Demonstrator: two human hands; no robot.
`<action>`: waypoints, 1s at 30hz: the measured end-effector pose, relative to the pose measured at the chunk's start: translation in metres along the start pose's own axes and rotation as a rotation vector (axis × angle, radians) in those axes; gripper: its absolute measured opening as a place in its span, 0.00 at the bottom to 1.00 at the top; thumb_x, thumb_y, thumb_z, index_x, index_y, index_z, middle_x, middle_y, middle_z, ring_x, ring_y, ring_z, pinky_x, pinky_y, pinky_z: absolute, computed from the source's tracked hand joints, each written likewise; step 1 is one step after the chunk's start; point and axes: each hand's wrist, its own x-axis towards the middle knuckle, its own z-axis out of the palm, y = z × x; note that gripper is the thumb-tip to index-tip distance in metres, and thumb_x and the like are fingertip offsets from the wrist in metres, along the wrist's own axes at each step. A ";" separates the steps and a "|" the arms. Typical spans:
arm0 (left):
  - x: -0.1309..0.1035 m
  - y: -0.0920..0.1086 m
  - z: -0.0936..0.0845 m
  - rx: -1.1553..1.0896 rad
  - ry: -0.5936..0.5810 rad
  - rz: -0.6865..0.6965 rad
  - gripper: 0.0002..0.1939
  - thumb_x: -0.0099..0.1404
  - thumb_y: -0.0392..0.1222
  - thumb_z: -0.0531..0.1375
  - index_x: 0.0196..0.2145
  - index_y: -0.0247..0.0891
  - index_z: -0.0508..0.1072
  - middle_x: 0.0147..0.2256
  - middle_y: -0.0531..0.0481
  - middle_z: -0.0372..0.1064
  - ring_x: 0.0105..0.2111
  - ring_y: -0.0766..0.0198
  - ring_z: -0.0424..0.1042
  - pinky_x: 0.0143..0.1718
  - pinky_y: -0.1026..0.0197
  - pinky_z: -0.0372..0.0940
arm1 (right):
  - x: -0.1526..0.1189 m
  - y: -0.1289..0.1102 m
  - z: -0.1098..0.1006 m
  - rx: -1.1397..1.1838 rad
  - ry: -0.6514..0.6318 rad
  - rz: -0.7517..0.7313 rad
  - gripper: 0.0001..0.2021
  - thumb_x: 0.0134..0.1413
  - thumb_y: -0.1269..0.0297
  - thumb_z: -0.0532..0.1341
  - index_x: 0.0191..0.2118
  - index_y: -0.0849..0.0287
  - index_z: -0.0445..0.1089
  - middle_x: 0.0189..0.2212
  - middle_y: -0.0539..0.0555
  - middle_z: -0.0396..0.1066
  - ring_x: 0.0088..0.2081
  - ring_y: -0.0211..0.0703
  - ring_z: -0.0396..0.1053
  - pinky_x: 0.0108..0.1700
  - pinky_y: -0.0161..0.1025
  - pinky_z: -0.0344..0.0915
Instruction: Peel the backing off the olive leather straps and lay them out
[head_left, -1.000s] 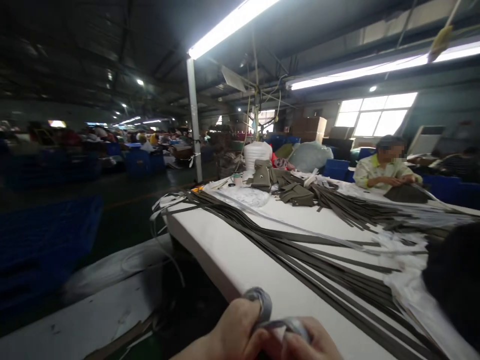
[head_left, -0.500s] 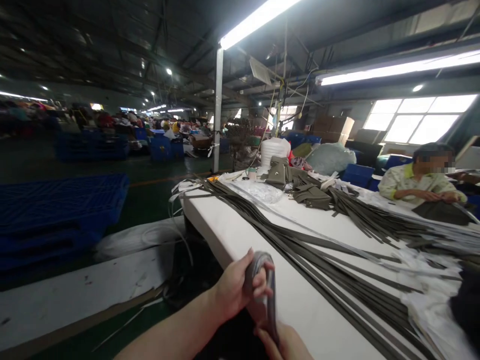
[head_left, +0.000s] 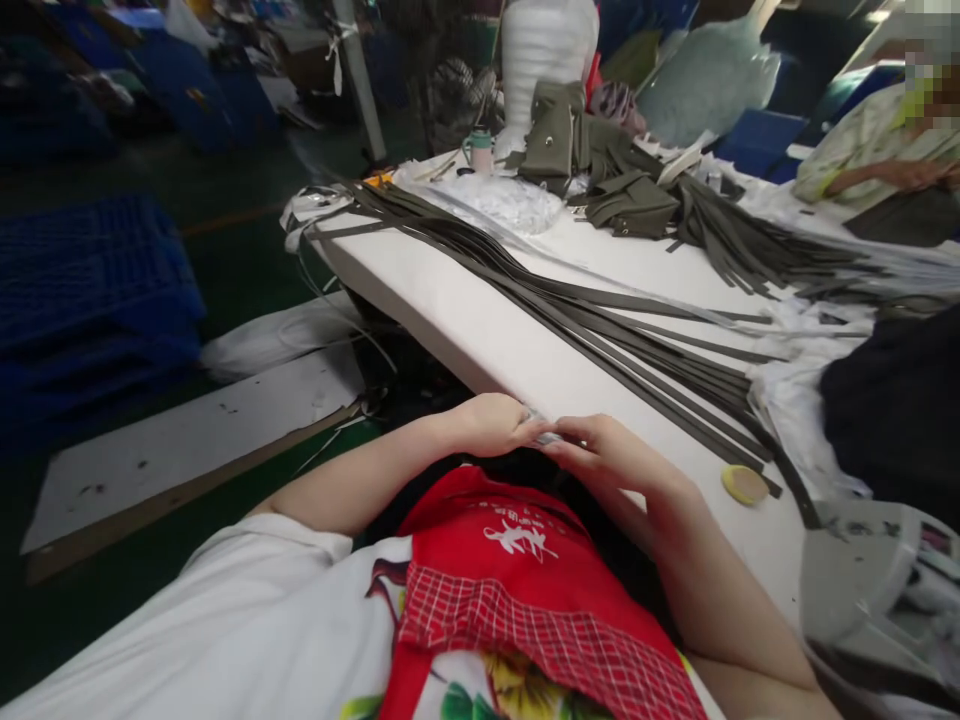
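Close to my red apron (head_left: 510,510), both hands meet at the near edge of the white table (head_left: 480,345). My left hand (head_left: 491,425) is closed around a rolled grey strap (head_left: 541,430), of which only a small pale-grey part shows between the hands. Fingers of my right hand (head_left: 596,450) pinch the same strap from the other side. Most of the roll is hidden by my fingers. Just beyond, a bundle of long dark olive straps (head_left: 570,310) lies along the tabletop.
A yellow-rimmed round roll (head_left: 744,484) sits at right, near a grey-white machine (head_left: 855,570). Olive bags (head_left: 551,140) and a cup (head_left: 480,150) stand farther back. Another person's hands (head_left: 915,175) work at far right. Blue pallets (head_left: 90,300) are on the floor at left.
My view has tilted down, so my apron and arms show. The coiled strap, earlier looped around my left fingers, is now mostly covered, and my hands have come together close to my body.
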 end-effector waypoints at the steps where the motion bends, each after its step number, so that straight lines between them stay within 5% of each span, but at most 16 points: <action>1: 0.001 -0.003 0.001 -0.016 -0.037 -0.024 0.33 0.70 0.62 0.43 0.22 0.37 0.72 0.21 0.46 0.68 0.24 0.61 0.66 0.28 0.62 0.55 | 0.000 0.000 0.002 -0.057 0.004 0.015 0.18 0.64 0.52 0.54 0.41 0.58 0.76 0.30 0.54 0.76 0.30 0.43 0.70 0.35 0.36 0.62; 7: 0.008 -0.024 0.012 0.030 -0.021 -0.153 0.37 0.69 0.63 0.44 0.10 0.38 0.64 0.13 0.47 0.60 0.18 0.63 0.60 0.27 0.60 0.53 | -0.002 -0.010 0.006 -0.048 -0.014 0.017 0.22 0.69 0.54 0.46 0.38 0.57 0.75 0.33 0.55 0.77 0.33 0.45 0.72 0.37 0.38 0.62; 11: 0.008 -0.034 0.017 -0.047 0.033 -0.218 0.38 0.66 0.66 0.48 0.08 0.39 0.62 0.10 0.49 0.56 0.14 0.65 0.58 0.25 0.61 0.54 | -0.002 -0.005 0.005 -0.052 -0.092 0.005 0.12 0.62 0.59 0.56 0.41 0.57 0.75 0.34 0.54 0.77 0.32 0.43 0.70 0.35 0.36 0.62; 17: 0.001 -0.034 0.006 -0.571 -0.378 -0.133 0.38 0.59 0.75 0.47 0.19 0.36 0.72 0.08 0.54 0.55 0.10 0.68 0.55 0.19 0.63 0.55 | 0.007 0.021 0.012 -0.042 -0.009 0.069 0.13 0.64 0.59 0.53 0.36 0.59 0.73 0.30 0.53 0.74 0.31 0.41 0.67 0.34 0.36 0.61; 19: -0.001 -0.033 0.002 -0.740 -0.416 -0.061 0.36 0.57 0.74 0.53 0.21 0.36 0.73 0.08 0.56 0.54 0.10 0.69 0.53 0.18 0.63 0.56 | 0.010 0.025 0.017 0.052 0.054 0.060 0.15 0.65 0.56 0.52 0.39 0.59 0.72 0.31 0.53 0.74 0.32 0.41 0.68 0.36 0.37 0.62; 25: 0.002 -0.029 0.002 -1.240 -0.319 -0.059 0.33 0.67 0.66 0.48 0.24 0.34 0.74 0.06 0.59 0.47 0.08 0.71 0.47 0.18 0.62 0.58 | 0.013 0.025 0.045 0.280 0.237 0.017 0.26 0.67 0.44 0.42 0.41 0.59 0.69 0.27 0.52 0.69 0.30 0.41 0.66 0.38 0.39 0.64; 30: 0.014 -0.011 0.015 -1.617 -0.194 -0.094 0.37 0.71 0.63 0.39 0.26 0.35 0.74 0.09 0.60 0.43 0.11 0.71 0.48 0.25 0.62 0.63 | 0.024 0.022 0.074 0.580 0.375 0.063 0.32 0.59 0.35 0.47 0.52 0.59 0.62 0.31 0.54 0.69 0.28 0.42 0.66 0.32 0.39 0.67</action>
